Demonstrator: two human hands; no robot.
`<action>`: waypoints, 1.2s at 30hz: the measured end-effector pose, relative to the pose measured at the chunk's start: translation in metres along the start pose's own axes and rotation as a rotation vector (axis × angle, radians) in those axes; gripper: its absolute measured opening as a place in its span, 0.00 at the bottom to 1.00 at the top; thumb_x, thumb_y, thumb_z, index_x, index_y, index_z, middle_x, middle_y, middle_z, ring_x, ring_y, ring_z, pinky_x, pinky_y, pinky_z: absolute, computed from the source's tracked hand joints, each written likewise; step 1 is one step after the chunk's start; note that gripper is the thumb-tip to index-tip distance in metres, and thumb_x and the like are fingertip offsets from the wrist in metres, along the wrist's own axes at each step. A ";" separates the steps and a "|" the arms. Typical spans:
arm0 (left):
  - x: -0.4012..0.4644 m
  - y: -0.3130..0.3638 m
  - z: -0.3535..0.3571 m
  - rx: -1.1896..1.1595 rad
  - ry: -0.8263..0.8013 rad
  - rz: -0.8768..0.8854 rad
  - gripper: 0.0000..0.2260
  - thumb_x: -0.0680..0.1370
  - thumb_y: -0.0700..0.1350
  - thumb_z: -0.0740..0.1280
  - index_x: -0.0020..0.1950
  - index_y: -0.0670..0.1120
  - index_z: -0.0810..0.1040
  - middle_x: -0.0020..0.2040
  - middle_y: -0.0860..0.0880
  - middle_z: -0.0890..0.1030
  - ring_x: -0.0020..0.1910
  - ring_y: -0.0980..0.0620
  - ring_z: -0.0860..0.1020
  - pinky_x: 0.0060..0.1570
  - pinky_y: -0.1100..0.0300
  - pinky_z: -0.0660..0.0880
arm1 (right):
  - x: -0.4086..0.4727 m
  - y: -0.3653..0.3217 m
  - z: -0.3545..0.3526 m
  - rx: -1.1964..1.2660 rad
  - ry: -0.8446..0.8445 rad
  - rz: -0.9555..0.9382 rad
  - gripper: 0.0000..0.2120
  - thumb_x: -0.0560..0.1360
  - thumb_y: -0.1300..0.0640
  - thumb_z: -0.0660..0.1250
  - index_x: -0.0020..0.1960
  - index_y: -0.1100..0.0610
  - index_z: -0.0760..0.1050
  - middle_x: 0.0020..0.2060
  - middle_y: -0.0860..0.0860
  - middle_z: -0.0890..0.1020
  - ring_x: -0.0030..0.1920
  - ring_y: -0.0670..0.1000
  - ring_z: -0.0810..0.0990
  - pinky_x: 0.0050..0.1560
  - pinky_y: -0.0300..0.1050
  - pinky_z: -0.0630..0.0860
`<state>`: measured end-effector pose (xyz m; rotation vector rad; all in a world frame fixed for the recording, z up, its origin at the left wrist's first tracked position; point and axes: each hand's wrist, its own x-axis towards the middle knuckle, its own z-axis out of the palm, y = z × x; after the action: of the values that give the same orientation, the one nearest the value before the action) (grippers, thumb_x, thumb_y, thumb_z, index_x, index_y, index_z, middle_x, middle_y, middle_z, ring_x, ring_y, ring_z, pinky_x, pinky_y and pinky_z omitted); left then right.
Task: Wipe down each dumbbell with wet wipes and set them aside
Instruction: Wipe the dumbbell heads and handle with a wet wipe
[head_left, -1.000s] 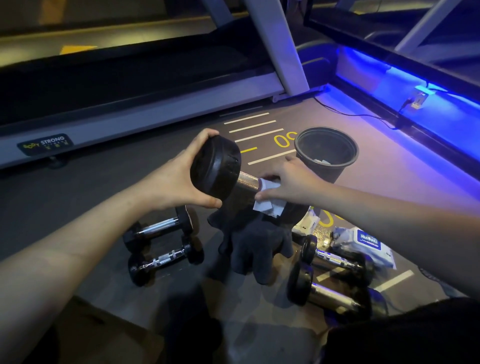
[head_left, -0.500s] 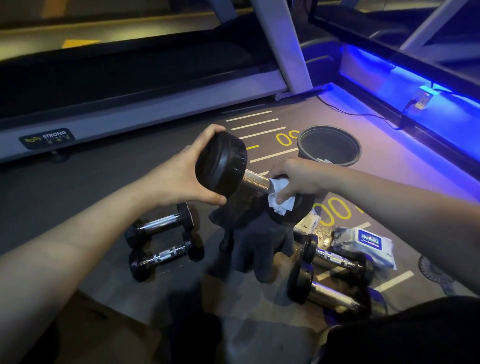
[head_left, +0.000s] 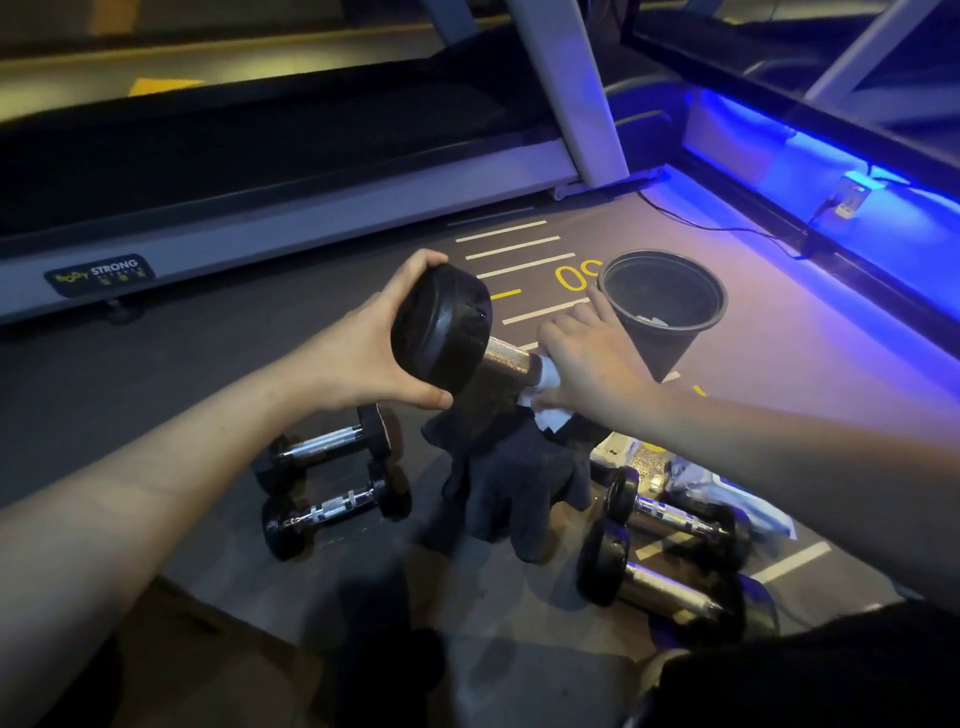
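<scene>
My left hand (head_left: 358, 358) grips the near black head of a dumbbell (head_left: 447, 332) held in the air above the floor. My right hand (head_left: 587, 358) wraps a white wet wipe (head_left: 545, 400) around the far end of its metal handle; the far head is hidden behind that hand. Two small dumbbells (head_left: 327, 478) lie on the floor at the left. Two larger dumbbells (head_left: 670, 551) lie at the right. A pack of wet wipes (head_left: 737, 499) lies behind those, partly hidden by my right forearm.
A black bucket (head_left: 670, 332) with crumpled wipes inside stands just past my right hand. A dark cloth (head_left: 514, 478) lies on the floor under the held dumbbell. A treadmill base (head_left: 291, 228) runs along the left, and a blue-lit ledge (head_left: 831, 218) along the right.
My right hand with the wipe slid along the handle toward the far head and rolled over the top of it. The left hand keeps its grip on the near head.
</scene>
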<state>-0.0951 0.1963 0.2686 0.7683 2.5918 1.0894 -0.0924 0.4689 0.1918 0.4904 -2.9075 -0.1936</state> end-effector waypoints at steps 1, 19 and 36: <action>0.000 0.001 0.000 0.001 -0.001 0.002 0.53 0.56 0.57 0.80 0.74 0.70 0.54 0.69 0.52 0.71 0.67 0.52 0.74 0.71 0.48 0.71 | 0.000 0.000 0.001 -0.006 0.014 0.003 0.34 0.61 0.30 0.75 0.52 0.57 0.77 0.47 0.52 0.81 0.58 0.59 0.75 0.78 0.60 0.50; 0.001 -0.016 -0.001 -0.091 -0.036 0.002 0.53 0.59 0.48 0.82 0.75 0.68 0.55 0.66 0.63 0.70 0.65 0.63 0.74 0.69 0.57 0.72 | 0.007 0.024 -0.005 0.377 -0.185 -0.006 0.22 0.66 0.39 0.75 0.57 0.47 0.80 0.51 0.44 0.82 0.57 0.50 0.75 0.71 0.53 0.61; 0.004 -0.045 -0.006 -0.103 -0.041 -0.035 0.53 0.65 0.37 0.83 0.76 0.65 0.54 0.69 0.49 0.73 0.66 0.61 0.73 0.54 0.78 0.70 | -0.025 0.020 -0.022 0.379 0.030 0.185 0.26 0.72 0.41 0.72 0.67 0.47 0.73 0.60 0.47 0.76 0.61 0.53 0.76 0.55 0.48 0.71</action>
<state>-0.1178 0.1683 0.2400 0.7109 2.4844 1.1740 -0.0711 0.4943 0.2123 0.2700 -2.9419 0.3926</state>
